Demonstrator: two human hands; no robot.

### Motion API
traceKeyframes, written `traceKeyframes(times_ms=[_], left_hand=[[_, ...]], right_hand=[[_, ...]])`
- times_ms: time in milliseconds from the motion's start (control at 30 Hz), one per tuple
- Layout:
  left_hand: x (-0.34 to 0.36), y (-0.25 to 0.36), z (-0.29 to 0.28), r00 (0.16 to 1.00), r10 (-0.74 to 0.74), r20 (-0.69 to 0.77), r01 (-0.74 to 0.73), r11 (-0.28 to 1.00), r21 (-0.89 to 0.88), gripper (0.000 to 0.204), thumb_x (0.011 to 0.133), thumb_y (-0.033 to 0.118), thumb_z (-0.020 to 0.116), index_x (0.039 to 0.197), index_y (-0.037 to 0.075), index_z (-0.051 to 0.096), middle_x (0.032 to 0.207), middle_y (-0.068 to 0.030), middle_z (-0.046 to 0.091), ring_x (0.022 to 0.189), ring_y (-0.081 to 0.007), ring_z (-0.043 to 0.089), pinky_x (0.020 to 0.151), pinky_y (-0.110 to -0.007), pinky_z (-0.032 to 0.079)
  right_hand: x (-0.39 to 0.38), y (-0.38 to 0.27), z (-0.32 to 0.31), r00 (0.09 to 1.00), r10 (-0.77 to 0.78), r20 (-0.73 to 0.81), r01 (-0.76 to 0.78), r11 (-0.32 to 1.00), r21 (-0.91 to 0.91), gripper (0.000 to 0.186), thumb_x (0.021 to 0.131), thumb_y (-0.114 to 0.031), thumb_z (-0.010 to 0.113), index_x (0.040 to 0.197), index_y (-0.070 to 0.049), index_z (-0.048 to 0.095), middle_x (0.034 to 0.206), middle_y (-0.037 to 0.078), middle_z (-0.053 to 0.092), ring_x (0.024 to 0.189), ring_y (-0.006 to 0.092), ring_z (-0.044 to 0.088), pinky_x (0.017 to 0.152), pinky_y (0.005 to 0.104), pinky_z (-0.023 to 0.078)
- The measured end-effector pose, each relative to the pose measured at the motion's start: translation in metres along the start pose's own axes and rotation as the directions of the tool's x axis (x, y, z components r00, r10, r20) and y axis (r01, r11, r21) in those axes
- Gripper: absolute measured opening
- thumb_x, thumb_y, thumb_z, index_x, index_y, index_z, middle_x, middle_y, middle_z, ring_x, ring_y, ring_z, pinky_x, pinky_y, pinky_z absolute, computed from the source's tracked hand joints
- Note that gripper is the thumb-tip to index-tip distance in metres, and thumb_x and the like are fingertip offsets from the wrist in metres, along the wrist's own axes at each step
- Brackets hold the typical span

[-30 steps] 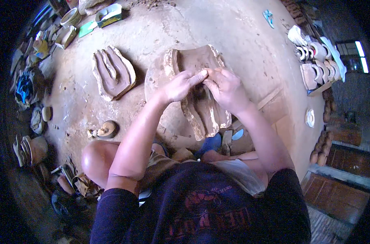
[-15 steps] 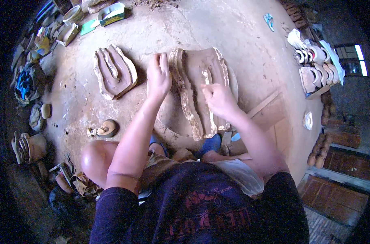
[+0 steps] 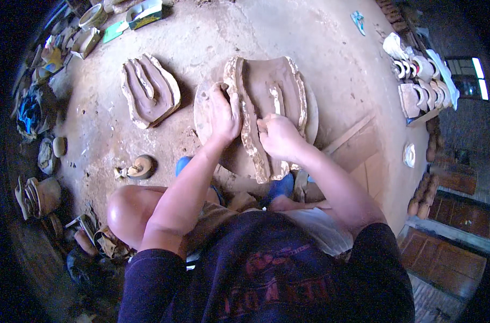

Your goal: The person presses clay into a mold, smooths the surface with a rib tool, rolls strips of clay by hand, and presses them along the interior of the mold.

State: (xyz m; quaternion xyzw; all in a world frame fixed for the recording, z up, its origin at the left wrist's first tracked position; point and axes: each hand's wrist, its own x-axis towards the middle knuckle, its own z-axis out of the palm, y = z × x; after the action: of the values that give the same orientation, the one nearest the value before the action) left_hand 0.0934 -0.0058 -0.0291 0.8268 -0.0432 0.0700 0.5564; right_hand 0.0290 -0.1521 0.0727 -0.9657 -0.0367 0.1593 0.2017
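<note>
The right hand (image 3: 280,137) partly hides the clay piece (image 3: 259,97).

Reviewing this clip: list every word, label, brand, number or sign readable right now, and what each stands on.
Dark shirt: reddish lettering around a graphic on the chest, broken up by folds; I won't copy its wording.
Open box with dark sides: any markings are too small to read.
Large clay piece: no lettering visible.
</note>
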Motion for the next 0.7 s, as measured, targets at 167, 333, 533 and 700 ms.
traceKeyframes(times_ms=[167,333,533,700], left_hand=[[0.002,-0.009,0.005,0.999,0.042,-0.013,-0.043,0.998,-0.049,0.044,0.104,0.019,0.051,0.138,-0.008,0.041,0.129,-0.0294,0.052,0.122,-0.0423,0.053,0.108,-0.047,0.041],[0.003,-0.011,0.009,0.991,0.107,-0.079,-0.108,0.994,-0.014,0.043,0.103,0.018,0.053,0.137,-0.007,0.042,0.123,-0.0301,0.056,0.114,-0.0459,0.057,0.101,-0.049,0.044],[0.002,-0.010,0.009,0.987,0.132,-0.092,-0.130,0.991,0.029,0.040,0.103,0.017,0.051,0.136,-0.006,0.043,0.121,-0.0289,0.055,0.114,-0.0431,0.057,0.102,-0.048,0.044],[0.001,-0.009,0.013,0.987,0.135,-0.091,-0.135,0.991,0.012,0.039,0.104,0.017,0.051,0.134,-0.007,0.044,0.122,-0.0282,0.054,0.114,-0.0423,0.056,0.102,-0.047,0.043]], right_hand=[[-0.036,0.006,0.018,0.992,0.065,0.104,-0.062,0.997,-0.038,0.038,0.090,-0.015,0.055,0.124,-0.002,0.067,0.114,0.022,0.061,0.099,0.0394,0.066,0.090,0.0485,0.053],[-0.056,0.004,0.008,0.960,0.153,0.233,-0.129,0.985,-0.116,0.054,0.092,-0.019,0.052,0.145,-0.008,0.056,0.127,0.021,0.060,0.102,0.0384,0.068,0.091,0.0496,0.054],[-0.079,0.007,0.006,0.917,0.207,0.342,-0.200,0.978,-0.056,0.068,0.090,-0.021,0.053,0.157,-0.014,0.042,0.109,0.030,0.069,0.092,0.0485,0.068,0.093,0.0559,0.053],[-0.116,0.009,0.019,0.893,0.278,0.353,-0.321,0.945,0.068,0.077,0.088,-0.020,0.055,0.161,-0.018,0.032,0.090,0.037,0.067,0.087,0.0551,0.065,0.096,0.0595,0.051]])
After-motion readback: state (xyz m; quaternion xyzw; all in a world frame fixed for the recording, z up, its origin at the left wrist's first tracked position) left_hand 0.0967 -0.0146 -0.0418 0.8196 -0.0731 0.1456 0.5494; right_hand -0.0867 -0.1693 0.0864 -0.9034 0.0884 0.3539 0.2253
